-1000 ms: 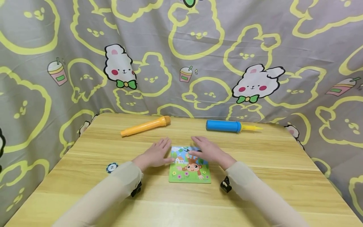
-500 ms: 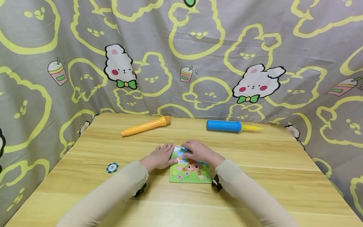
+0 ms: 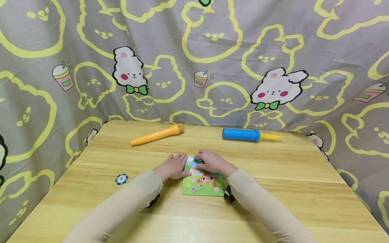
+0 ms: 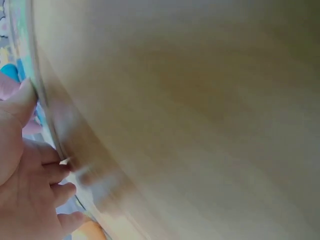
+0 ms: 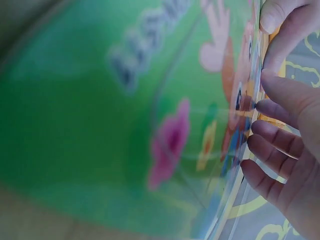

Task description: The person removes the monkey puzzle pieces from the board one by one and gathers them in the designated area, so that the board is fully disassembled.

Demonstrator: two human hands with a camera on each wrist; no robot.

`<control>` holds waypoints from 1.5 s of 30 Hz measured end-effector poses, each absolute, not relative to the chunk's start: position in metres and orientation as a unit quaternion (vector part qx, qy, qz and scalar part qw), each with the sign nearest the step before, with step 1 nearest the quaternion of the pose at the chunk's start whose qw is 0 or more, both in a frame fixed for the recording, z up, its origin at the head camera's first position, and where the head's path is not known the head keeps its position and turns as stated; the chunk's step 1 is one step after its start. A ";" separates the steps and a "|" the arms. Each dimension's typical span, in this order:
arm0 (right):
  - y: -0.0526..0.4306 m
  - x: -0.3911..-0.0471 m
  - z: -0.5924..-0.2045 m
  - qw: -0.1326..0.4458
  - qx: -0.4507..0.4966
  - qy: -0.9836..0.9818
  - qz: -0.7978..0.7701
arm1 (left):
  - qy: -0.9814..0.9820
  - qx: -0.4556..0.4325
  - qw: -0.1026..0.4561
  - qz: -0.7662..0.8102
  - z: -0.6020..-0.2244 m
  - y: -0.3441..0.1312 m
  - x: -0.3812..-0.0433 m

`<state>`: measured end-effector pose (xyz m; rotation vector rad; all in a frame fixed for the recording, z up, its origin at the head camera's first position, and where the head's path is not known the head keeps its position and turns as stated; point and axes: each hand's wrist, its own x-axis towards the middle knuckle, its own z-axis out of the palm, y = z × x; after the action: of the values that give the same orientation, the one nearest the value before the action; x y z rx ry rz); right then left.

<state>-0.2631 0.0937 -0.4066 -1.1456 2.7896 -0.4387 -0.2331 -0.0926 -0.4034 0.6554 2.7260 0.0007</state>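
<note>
Fingers (image 3: 201,154) of the right hand (image 3: 215,162) are bending loosely over the upper right part of the puzzle (image 3: 203,185), with a gap showing between thumb and forefinger and nothing pinched there. Those of the left hand (image 3: 172,167) are stretching out almost straight along the puzzle's upper left side, and that thumb is reaching over the left edge onto the picture. Between the two hands, the puzzle is lying flat on the wooden table (image 3: 194,217); its lower part, showing a monkey's face and flowers on green (the right wrist view is blurring one pink flower), is sitting nearer the person than the fingertips. Pale sleeves (image 3: 121,206) are covering both forearms. Farther out, a round chip (image 3: 121,179) is lying well to the left. An orange tube (image 3: 156,134) and a blue pump (image 3: 241,134) with a yellow nozzle are resting near the far edge, and behind them a grey curtain (image 3: 170,37) printed with rabbits and drink cups is hanging.
</note>
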 end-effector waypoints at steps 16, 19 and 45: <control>0.080 -0.259 -0.402 0.075 -0.331 0.929 -0.147 | 0.959 0.228 0.165 0.003 -0.398 -0.091 -0.233; 0.080 -0.259 -0.401 0.081 -0.315 0.932 -0.159 | 0.959 0.229 0.164 0.001 -0.398 -0.091 -0.233; 0.082 -0.263 -0.405 0.084 -0.302 0.936 -0.158 | 0.957 0.228 0.177 0.018 -0.397 -0.091 -0.234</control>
<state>-0.2631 0.0823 -0.4046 -0.9003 2.7938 -0.4702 -0.2344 -0.0909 -0.3971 0.6450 2.7097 0.0499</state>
